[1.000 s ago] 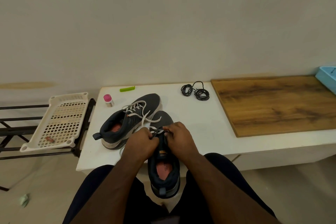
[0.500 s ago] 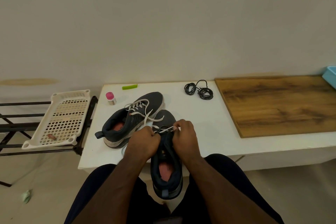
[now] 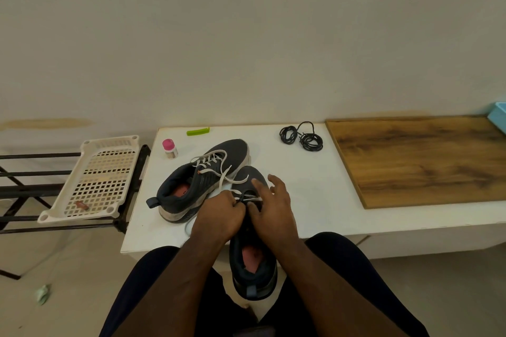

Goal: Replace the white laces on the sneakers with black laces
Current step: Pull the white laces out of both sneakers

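- Two sneakers carry white laces; neither is unlaced yet, so the job looks to be in its first step, loosening and pulling the white lace out of the near shoe.
- Near sneaker [image 3: 253,262] lies heel toward the person, half over the worktop [image 3: 309,194] edge and between the knees; its white lace [image 3: 250,199] crosses the eyelets right under both hands.
- Left hand [image 3: 219,216] forms a closed grip, fingers curled and pinching the lace at the upper eyelets.
- Right hand [image 3: 271,210] sits just to the right of that grip, thumb down at the lace, the other fingers spread and lifted; it seems to hold nothing firmly, an open grip.
- Second sneaker [image 3: 202,180] rests just beyond and left of the hands, touching the near shoe's toe, its own white lace [image 3: 216,165] loose but threaded.
- Black laces [image 3: 302,137] lie coiled well beyond and right of the hands, untouched.
- Next move, as I judge it: the right hand must retake a lace strand and draw it back through the eyelets row by row while the left steadies the shoe.
- Farther off: a pink-capped bottle [image 3: 169,148] and a green clip [image 3: 198,131] beyond-left, a wooden board [image 3: 421,159] right, a white basket [image 3: 95,180] on a rack far left.
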Tool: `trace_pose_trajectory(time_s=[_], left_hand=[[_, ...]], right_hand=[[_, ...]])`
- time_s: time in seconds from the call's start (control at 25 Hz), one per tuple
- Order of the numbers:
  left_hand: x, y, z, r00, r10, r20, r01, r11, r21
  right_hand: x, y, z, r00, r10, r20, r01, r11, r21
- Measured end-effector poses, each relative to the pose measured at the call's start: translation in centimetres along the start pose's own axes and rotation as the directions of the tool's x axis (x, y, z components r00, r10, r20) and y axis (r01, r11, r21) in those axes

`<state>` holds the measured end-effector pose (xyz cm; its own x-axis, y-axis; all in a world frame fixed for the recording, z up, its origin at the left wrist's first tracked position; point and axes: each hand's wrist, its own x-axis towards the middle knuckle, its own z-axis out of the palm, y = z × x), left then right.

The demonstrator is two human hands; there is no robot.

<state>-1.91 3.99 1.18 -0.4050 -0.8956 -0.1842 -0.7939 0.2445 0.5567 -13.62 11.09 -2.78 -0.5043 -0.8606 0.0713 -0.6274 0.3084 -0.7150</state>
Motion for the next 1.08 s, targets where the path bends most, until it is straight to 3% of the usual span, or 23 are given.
trace_pose_trajectory(time_s=[0.08,0.12,0.28,0.44,0.52,0.72,0.88,1.08], left_hand=[[-0.1,0.0,0.0,1.000,-0.003,0.001,0.003,1.000,-0.006],[-0.1,-0.1,0.0,1.000,-0.010,0.000,0.010,1.000,-0.006],[-0.1,-0.1,0.1,1.000,-0.026,-0.015,0.025,0.999,-0.023],[-0.3,0.1,-0.1,1.000,-0.001,-0.018,0.001,1.000,-0.018],[-0.3,0.0,-0.1,1.000,0.000,-0.019,-0.001,1.000,-0.015],[-0.2,0.1,0.0,1.000,-0.010,-0.023,0.010,1.000,-0.011],[-0.3,0.1,-0.1,1.000,0.010,-0.021,-0.009,1.000,0.001],[-0.3,0.1,-0.1,1.000,-0.017,-0.025,0.016,1.000,-0.017]], right_hand=[[0.0,-0.2,0.6,0.998,-0.023,0.058,0.030,0.993,-0.118],[0.2,-0.2,0.8,1.000,-0.028,0.013,0.029,0.994,-0.107],[0.6,0.3,-0.4,0.969,0.135,-0.209,-0.103,0.982,0.157],[-0.1,-0.2,-0.1,1.000,-0.003,0.015,0.003,1.000,-0.014],[0.0,-0.3,0.4,0.999,-0.008,0.035,0.010,0.998,-0.069],[0.4,0.5,-0.4,0.974,0.081,-0.210,-0.056,0.991,0.124],[0.0,0.1,0.6,1.000,0.001,0.025,0.000,1.000,-0.019],[0.6,0.4,-0.3,0.968,0.144,-0.207,-0.111,0.980,0.164]])
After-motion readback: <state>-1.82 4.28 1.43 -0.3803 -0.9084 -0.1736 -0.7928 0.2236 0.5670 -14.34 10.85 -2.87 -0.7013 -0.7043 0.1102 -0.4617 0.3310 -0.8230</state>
